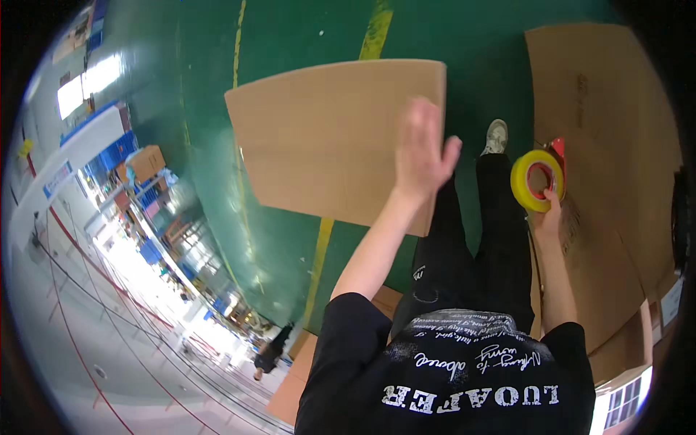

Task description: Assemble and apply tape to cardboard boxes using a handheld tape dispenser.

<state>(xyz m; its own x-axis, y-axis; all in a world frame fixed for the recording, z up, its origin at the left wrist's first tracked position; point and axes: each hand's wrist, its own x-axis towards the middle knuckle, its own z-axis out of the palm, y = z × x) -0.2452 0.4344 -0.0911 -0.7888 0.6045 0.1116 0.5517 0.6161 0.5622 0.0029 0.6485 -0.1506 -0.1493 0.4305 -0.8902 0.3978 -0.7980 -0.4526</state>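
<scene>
A plain brown cardboard box [326, 138] is in front of me, its broad face toward me and a narrow side showing along its right edge. My left hand [420, 156] lies over the right part of that face, slightly blurred, fingers stretched out and thumb apart. To the right, my right hand [549, 214] grips a red tape dispenser [558, 148] loaded with a roll of yellow tape [520, 181]. The dispenser is beside a large sheet of brown cardboard [609, 94]; whether they touch I cannot tell.
The green floor [196, 43] carries yellow painted lines [319, 254]. More cardboard [293, 388] is at the lower left, near a person in dark clothes [272, 355]. Farther left, a brown carton [147, 163] sits among blue crates. My shoe [496, 136] shows between box and sheet.
</scene>
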